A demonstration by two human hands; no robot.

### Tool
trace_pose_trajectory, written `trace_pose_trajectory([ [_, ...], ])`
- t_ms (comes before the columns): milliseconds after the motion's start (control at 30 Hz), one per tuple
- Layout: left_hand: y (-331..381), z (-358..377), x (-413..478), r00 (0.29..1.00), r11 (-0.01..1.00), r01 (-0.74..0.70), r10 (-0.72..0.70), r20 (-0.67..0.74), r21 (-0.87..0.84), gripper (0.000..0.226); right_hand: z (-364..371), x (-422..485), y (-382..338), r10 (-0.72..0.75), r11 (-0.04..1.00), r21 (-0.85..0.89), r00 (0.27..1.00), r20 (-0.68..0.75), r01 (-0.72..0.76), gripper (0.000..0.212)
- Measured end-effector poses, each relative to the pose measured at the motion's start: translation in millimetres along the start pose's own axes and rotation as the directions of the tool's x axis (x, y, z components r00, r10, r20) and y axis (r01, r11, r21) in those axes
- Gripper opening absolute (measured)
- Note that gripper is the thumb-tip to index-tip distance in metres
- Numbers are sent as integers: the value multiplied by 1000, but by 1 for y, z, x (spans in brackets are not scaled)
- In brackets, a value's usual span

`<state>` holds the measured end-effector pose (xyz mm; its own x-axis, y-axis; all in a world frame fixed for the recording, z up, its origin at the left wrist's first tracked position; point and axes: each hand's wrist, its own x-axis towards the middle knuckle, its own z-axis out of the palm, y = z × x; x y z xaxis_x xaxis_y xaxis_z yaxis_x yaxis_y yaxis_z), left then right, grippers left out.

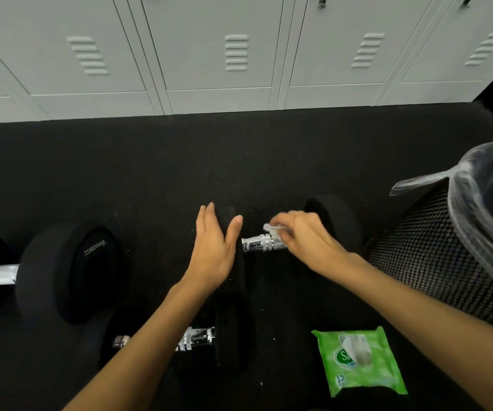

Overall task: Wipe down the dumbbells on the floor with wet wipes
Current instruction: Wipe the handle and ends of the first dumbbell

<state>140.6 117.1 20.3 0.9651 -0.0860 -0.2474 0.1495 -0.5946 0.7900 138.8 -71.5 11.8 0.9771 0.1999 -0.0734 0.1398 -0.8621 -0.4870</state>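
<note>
Down on the black floor (150, 173) the work centres on the middle dumbbell (257, 244), which lies crosswise in front of the person. The left hand (212, 253) is open, fingers straight, its palm set against the dumbbell's left head, apparently to stop it rolling. The right hand (304, 238) has its grip closed round a crumpled white wet wipe (272, 229), pinched in the fingers and pressed on the chrome handle near the right head. The bare part of the handle shines between the two hands.

So where does the job stand? Looks like mid-task at best. This handle is being wiped now, and the pictures cannot say whether its rubber heads have been done. The big dumbbell (61, 271) lies off to the left with no hand on it, and the near dumbbell (197, 336) sits just under the left forearm, also unattended. Nothing shows whether either one is clean or dirty, so by this view both may be left to do.

Supplies are handy: the green pack of wet wipes (358, 360) lies flat on the floor below the right forearm, and a mesh bin (435, 262) with a clear liner stands just beside the dumbbell's right head, ready for the used wipe. Grey lockers (209, 54) line the far wall.
</note>
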Motion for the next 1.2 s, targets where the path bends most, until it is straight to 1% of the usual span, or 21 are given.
trace_pose_trajectory([
  [67,-2,3,-1,999,1000,-19,19,-32,-14,68,7,2,1,-40,995,-88,999,23,42,29],
  [100,-2,4,-1,999,1000,-26,26,-43,-8,67,7,6,0,-32,995,-94,999,44,36,29],
  [167,-2,5,-1,998,999,-38,38,-58,-2,66,1,22,0,53,997,-70,989,136,-43,29],
  [233,-3,6,0,997,999,-41,42,-64,7,65,-7,41,-1,142,990,-45,950,280,-135,32],
  [300,-4,6,0,997,999,-43,43,-66,10,64,-11,54,2,190,981,-48,894,405,-186,32],
  [333,-4,6,0,997,999,-41,41,-64,8,64,-13,56,3,203,978,-53,871,447,-200,31],
  [367,-4,6,1,997,999,-38,38,-63,4,64,-14,56,4,197,979,-47,865,462,-197,29],
  [467,-4,5,2,998,1000,-30,29,-62,-10,64,-19,42,-4,119,993,-44,894,432,-111,19],
  [500,-4,5,3,998,999,-30,29,-64,-11,63,-18,34,-7,93,994,-92,899,429,-59,19],
  [567,-3,5,3,997,999,-33,33,-69,-7,62,-17,22,-14,52,970,-237,905,422,55,26],
  [600,-3,5,2,997,999,-37,37,-73,-2,62,-16,19,-16,49,960,-270,910,413,71,28],
  [667,-3,5,2,996,999,-43,43,-73,4,60,-16,25,-19,70,973,-230,906,418,31,24],
  [700,-2,5,2,997,999,-41,42,-71,5,60,-17,31,-20,101,983,-183,895,434,-22,24],
  [733,-2,5,2,997,999,-37,37,-68,6,60,-17,38,-20,152,985,-149,870,469,-91,25],
  [800,-1,5,3,997,999,-33,34,-69,4,60,-19,53,-22,237,971,-153,794,560,-182,28],
  [900,-1,4,3,997,999,-42,41,-67,-4,60,-22,65,-21,295,955,-200,705,645,-218,21],
  [933,-1,4,2,997,999,-46,45,-66,-8,60,-25,66,-20,286,958,-203,694,661,-201,27],
  [967,-2,4,2,997,999,-48,47,-64,-10,60,-27,66,-18,273,962,-198,697,663,-188,35],
  [1033,-3,4,2,997,999,-52,51,-64,-12,59,-29,60,-17,223,974,-178,747,626,-141,43],
  [1100,-4,4,3,996,998,-58,57,-73,-14,59,-28,50,-17,184,980,-167,799,573,-106,44],
  [1200,-5,5,4,995,998,-65,64,-81,-13,59,-24,42,-15,186,980,-163,834,520,-117,41],
])
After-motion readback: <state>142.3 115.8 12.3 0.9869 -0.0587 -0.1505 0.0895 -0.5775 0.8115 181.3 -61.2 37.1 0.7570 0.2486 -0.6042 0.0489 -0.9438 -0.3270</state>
